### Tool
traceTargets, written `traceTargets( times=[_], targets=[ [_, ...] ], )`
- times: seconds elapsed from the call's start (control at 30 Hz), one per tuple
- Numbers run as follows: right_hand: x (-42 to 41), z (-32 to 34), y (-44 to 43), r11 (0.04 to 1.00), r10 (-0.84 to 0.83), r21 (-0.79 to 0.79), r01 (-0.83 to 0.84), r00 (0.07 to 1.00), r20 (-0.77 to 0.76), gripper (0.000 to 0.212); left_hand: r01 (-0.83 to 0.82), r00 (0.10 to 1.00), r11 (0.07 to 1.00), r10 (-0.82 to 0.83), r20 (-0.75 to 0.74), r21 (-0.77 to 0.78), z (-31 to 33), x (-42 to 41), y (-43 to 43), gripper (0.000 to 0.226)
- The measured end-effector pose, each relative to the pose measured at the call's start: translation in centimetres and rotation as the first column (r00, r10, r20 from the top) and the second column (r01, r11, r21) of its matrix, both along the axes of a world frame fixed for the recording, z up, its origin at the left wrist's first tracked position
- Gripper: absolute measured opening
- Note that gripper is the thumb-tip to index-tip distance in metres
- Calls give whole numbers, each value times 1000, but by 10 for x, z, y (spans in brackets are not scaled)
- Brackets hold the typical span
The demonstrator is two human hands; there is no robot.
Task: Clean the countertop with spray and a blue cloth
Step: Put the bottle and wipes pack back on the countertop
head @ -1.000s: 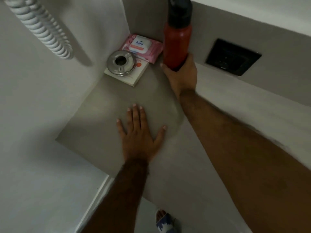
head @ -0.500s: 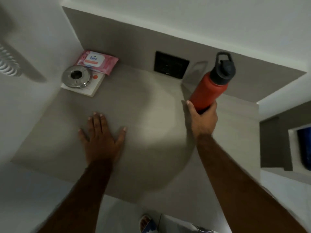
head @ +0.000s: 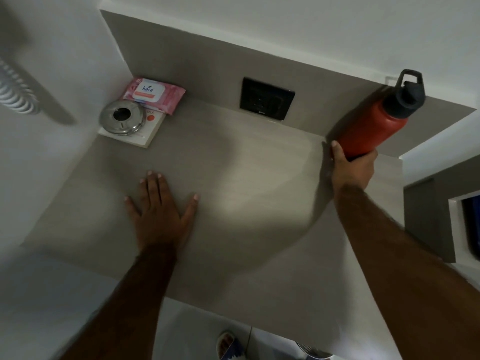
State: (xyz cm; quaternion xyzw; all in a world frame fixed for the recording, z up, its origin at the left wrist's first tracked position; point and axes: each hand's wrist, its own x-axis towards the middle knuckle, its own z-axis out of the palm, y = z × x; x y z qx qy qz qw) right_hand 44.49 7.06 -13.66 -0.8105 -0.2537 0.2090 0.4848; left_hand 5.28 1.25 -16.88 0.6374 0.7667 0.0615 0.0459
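The grey countertop (head: 233,178) fills the middle of the view. My left hand (head: 159,211) lies flat on it, palm down and fingers spread, holding nothing. My right hand (head: 350,170) grips the base of a red bottle (head: 374,128) with a dark cap and loop handle, at the counter's back right corner against the grey backsplash. The bottle leans to the right. No spray bottle and no blue cloth show in this view.
In the back left corner a pink wipes pack (head: 153,93) and a round steel ashtray (head: 122,116) rest on a white book (head: 148,131). A black socket plate (head: 267,101) sits in the backsplash. A coiled white cord (head: 15,94) hangs at left. White walls bound the counter.
My right hand has carried the red bottle from beside the wipes pack across to the back right corner. My left hand has stayed flat on the counter.
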Motion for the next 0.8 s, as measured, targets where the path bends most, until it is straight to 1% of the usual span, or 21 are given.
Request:
traceTargets(
  times=[0.17,0.27,0.3,0.33,0.37,0.4,0.43,0.47,0.5,0.53,0.57,0.6,0.63,0.7,0.8],
  targets=[
    [0,-2,-4,999,12,39,-11,999,-37,93,-2,1000,1000,2,-13,14,-3,-1,1,93],
    [-18,0,-19,990,-107,82,118,986,-127,105,-2,1000,1000,2,-4,14,-3,0,1,92],
    [-30,-1,-26,988,-134,66,142,984,-115,104,-2,1000,1000,2,-4,8,-2,2,1,92],
    [-47,-2,-33,992,-116,43,118,992,-50,95,4,1000,1000,-4,-1,-6,0,1,2,93],
    [-65,-4,-40,999,-46,10,45,997,61,84,30,1000,999,-29,5,-18,1,-2,2,94],
    [-84,-5,-44,997,68,-33,-63,982,174,76,78,997,997,-78,8,-16,3,-8,3,93],
    [-102,-8,-43,978,206,-94,-187,941,269,72,138,990,990,-138,5,-6,4,-19,4,92],
    [-116,-11,-39,938,345,-169,-304,873,344,71,188,982,982,-188,-8,7,3,-32,5,89],
    [-131,-14,-30,883,469,-241,-403,784,407,72,201,979,980,-200,-26,14,2,-47,6,87],
    [-144,-16,-19,827,562,-295,-479,691,455,73,154,988,988,-153,-29,14,2,-59,5,86],
    [-156,-17,-5,779,625,-335,-529,616,480,73,69,997,997,-69,-17,20,1,-66,6,87],
    [-168,-18,10,743,666,-364,-562,565,487,74,-5,1000,1000,5,-7,22,0,-69,7,88],
    [-180,-16,25,712,698,-384,-588,528,485,74,-44,999,999,44,-2,12,0,-66,9,89],
    [-208,-12,55,642,759,-409,-649,460,461,75,-46,999,999,46,-2,-5,1,-64,9,89],
    [-250,4,99,537,829,-399,-743,378,412,78,-33,999,999,33,-13,5,1,-65,11,90]
  ],
)
